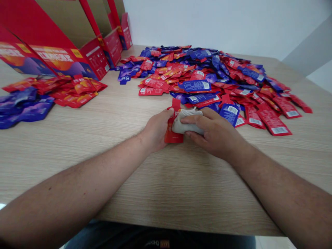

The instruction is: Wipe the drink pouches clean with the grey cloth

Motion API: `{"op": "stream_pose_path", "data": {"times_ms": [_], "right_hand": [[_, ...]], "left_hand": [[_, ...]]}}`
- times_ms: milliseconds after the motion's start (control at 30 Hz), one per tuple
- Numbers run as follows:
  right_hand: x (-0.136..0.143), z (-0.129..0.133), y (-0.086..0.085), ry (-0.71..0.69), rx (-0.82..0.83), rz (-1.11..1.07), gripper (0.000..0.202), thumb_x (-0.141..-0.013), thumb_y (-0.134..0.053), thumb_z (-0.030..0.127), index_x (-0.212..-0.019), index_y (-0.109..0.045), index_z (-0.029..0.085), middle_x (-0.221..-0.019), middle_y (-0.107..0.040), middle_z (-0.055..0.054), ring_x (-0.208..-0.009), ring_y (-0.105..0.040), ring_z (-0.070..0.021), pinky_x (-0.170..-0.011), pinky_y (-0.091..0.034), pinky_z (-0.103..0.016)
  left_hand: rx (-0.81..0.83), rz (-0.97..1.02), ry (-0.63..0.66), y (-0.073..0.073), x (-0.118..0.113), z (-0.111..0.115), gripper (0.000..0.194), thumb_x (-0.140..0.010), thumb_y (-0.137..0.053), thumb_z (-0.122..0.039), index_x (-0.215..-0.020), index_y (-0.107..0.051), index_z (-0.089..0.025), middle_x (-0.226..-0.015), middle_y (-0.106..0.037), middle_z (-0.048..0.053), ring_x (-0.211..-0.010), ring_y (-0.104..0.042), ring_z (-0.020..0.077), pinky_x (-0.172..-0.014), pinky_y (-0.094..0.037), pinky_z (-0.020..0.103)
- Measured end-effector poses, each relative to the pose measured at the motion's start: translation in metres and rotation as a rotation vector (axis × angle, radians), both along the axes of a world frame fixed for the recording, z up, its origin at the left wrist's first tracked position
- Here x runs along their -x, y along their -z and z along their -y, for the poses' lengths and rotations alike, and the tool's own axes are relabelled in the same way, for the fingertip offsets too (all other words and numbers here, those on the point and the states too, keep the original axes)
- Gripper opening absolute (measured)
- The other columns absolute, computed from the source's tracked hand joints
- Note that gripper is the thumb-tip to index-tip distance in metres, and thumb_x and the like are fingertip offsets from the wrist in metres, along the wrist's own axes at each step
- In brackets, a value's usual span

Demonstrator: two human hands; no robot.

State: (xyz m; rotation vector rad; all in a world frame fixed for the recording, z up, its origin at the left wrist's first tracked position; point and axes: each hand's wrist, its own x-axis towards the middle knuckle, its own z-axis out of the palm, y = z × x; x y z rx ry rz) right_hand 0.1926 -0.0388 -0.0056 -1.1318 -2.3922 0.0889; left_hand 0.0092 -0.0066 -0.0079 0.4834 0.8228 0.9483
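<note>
My left hand (158, 129) grips a red sachet (174, 139) by its left side, thumb on top near its narrow neck. The sachet is upright in view, its printed front facing me. My right hand (211, 129) is closed on a bunched greyish-white cloth (185, 125), which presses against the front of the sachet and covers part of it. Just beyond both hands lies a large heap of red and blue sachets (193, 84), many showing white barcode labels.
Open red cardboard boxes (95, 57) stand at the back left. Before them lie red sachets (75, 91) and a stack of blue sachets (28, 105). A white wall (207, 24) rises behind the wooden table (77, 148).
</note>
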Motion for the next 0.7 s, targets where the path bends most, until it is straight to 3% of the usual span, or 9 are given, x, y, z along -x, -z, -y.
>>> {"op": "stream_pose_path", "data": {"times_ms": [100,233,400,567,700], "right_hand": [[0.001,0.001,0.001,-0.050,0.024,-0.007,0.036,-0.096,-0.068,0.023,-0.130,-0.076,0.022,-0.114,-0.068,-0.015,-0.102,-0.069,-0.0304,-0.088,-0.061,-0.046],[0.002,0.003,0.002,-0.175,0.054,0.023,0.035,-0.095,-0.071,0.022,-0.129,-0.077,0.027,-0.121,-0.070,-0.013,-0.110,-0.070,-0.0304,-0.093,-0.061,-0.045],[-0.011,-0.009,0.003,-0.044,0.036,-0.046,0.035,-0.097,-0.070,0.026,-0.132,-0.074,0.026,-0.115,-0.069,-0.012,-0.102,-0.071,-0.0275,-0.089,-0.062,-0.044],[-0.012,-0.009,0.004,-0.165,0.075,-0.054,0.033,-0.096,-0.069,0.024,-0.128,-0.074,0.028,-0.128,-0.068,-0.012,-0.115,-0.069,-0.0283,-0.096,-0.060,-0.044],[-0.015,-0.011,0.002,-0.030,0.033,-0.052,0.035,-0.096,-0.069,0.028,-0.131,-0.075,0.029,-0.110,-0.068,-0.009,-0.097,-0.070,-0.0266,-0.084,-0.061,-0.041]], "left_hand": [[-0.019,-0.028,-0.067,0.004,0.000,-0.002,0.019,-0.101,-0.052,-0.020,-0.094,-0.069,-0.016,-0.086,-0.078,0.007,-0.071,-0.072,0.0183,-0.070,-0.059,0.031],[-0.040,-0.045,-0.070,0.008,0.001,-0.006,0.022,-0.104,-0.051,-0.022,-0.093,-0.069,-0.015,-0.086,-0.079,0.009,-0.073,-0.074,0.0200,-0.073,-0.062,0.032],[-0.014,-0.049,-0.126,0.005,0.002,-0.011,0.022,-0.105,-0.046,-0.019,-0.098,-0.067,-0.016,-0.084,-0.078,0.008,-0.070,-0.074,0.0207,-0.069,-0.061,0.034],[0.040,-0.045,-0.040,-0.003,0.005,-0.013,0.035,-0.109,-0.041,-0.027,-0.099,-0.070,-0.012,-0.086,-0.079,0.012,-0.071,-0.074,0.0221,-0.068,-0.060,0.033],[0.069,-0.017,-0.052,-0.005,0.008,-0.015,0.038,-0.110,-0.039,-0.028,-0.096,-0.071,-0.013,-0.082,-0.079,0.011,-0.075,-0.076,0.0221,-0.074,-0.062,0.033]]}}
